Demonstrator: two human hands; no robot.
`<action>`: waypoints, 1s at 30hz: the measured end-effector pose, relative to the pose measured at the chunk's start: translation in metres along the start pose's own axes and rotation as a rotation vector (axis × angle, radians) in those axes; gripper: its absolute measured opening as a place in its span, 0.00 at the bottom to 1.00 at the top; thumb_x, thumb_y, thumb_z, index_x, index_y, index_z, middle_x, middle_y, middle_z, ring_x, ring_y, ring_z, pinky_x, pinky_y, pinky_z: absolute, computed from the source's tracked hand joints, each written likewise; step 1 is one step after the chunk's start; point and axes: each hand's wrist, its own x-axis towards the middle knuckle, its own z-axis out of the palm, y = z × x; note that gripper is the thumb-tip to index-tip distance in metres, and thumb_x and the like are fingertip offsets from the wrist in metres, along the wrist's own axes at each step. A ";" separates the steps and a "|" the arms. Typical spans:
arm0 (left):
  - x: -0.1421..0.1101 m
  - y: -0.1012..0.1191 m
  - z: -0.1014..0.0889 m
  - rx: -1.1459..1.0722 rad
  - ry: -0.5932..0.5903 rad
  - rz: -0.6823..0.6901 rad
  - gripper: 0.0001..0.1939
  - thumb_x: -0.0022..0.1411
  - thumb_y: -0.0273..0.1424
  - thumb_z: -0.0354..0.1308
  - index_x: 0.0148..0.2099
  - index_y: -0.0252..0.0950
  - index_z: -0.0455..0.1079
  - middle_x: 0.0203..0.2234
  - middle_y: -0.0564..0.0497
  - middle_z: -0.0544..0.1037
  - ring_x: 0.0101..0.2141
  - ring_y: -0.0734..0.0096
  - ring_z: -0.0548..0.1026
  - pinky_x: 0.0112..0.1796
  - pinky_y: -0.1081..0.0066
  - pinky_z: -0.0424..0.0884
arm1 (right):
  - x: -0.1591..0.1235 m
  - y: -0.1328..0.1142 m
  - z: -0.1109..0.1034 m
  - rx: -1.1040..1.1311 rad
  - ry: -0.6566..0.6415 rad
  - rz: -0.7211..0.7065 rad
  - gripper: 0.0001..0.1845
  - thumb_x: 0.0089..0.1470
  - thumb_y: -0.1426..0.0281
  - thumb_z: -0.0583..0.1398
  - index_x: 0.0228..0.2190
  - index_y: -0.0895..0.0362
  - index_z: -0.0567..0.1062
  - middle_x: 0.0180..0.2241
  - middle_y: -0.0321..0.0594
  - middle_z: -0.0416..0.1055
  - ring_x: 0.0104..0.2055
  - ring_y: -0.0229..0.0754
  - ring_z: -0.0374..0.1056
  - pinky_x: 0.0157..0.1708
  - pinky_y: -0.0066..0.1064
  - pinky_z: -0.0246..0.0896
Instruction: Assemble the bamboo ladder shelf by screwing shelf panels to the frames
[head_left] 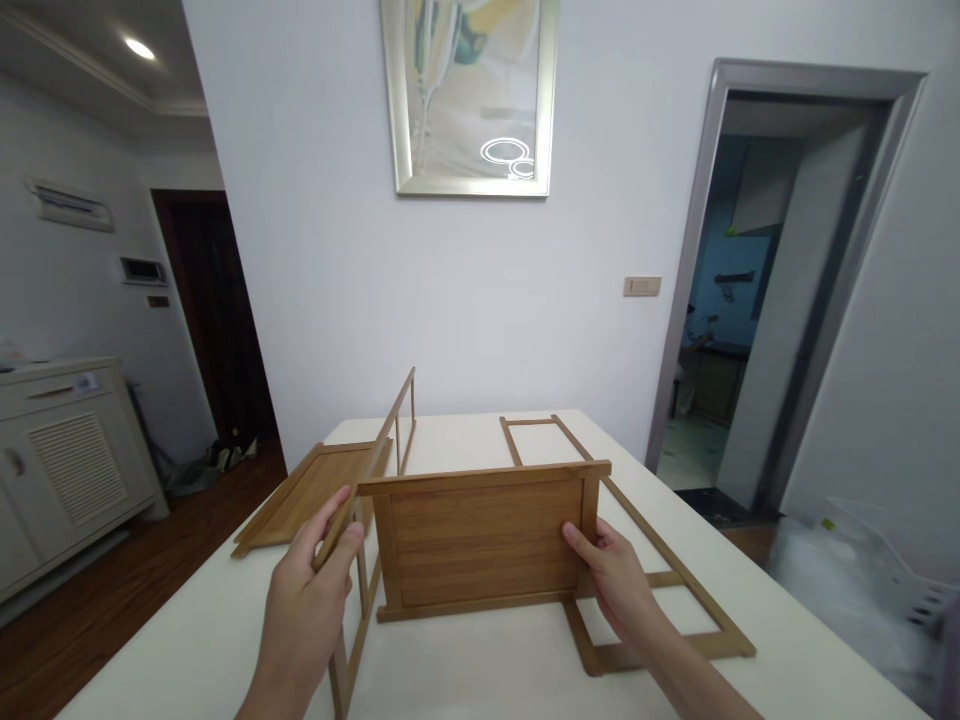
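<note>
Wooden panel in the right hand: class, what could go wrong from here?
The wooden panel is held near one end by the right hand, so it might twist.
The upright frame stands on edge in the left hand; if that grip loosens, it could tip.
The flat frame lies beneath the right forearm and might get knocked.

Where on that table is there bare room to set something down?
The table is bare in front of the held panel, between the upright frame and flat frame, and behind that panel towards the wall. The left is crowded: left hand, upright frame and lying panel bunch there.
</note>
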 end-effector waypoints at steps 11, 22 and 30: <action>0.022 0.005 -0.022 -0.198 -0.128 -0.135 0.34 0.51 0.40 0.62 0.59 0.34 0.64 0.15 0.60 0.66 0.18 0.74 0.63 0.21 0.74 0.61 | -0.011 0.007 0.016 0.045 -0.026 0.032 0.20 0.45 0.59 0.70 0.40 0.54 0.79 0.45 0.43 0.78 0.48 0.53 0.73 0.52 0.47 0.67; 0.032 0.021 -0.050 -0.137 -0.218 -0.227 0.38 0.50 0.37 0.60 0.62 0.29 0.60 0.14 0.56 0.71 0.20 0.68 0.68 0.25 0.71 0.63 | -0.026 0.019 0.034 0.012 -0.023 0.030 0.20 0.45 0.57 0.69 0.39 0.52 0.79 0.44 0.42 0.79 0.51 0.55 0.71 0.55 0.48 0.64; 0.037 0.025 -0.057 -0.098 -0.194 -0.198 0.40 0.48 0.38 0.59 0.62 0.27 0.61 0.14 0.54 0.72 0.20 0.69 0.68 0.23 0.72 0.64 | -0.029 0.023 0.039 -0.038 -0.037 0.015 0.23 0.45 0.55 0.69 0.41 0.54 0.79 0.47 0.42 0.77 0.53 0.56 0.69 0.56 0.48 0.62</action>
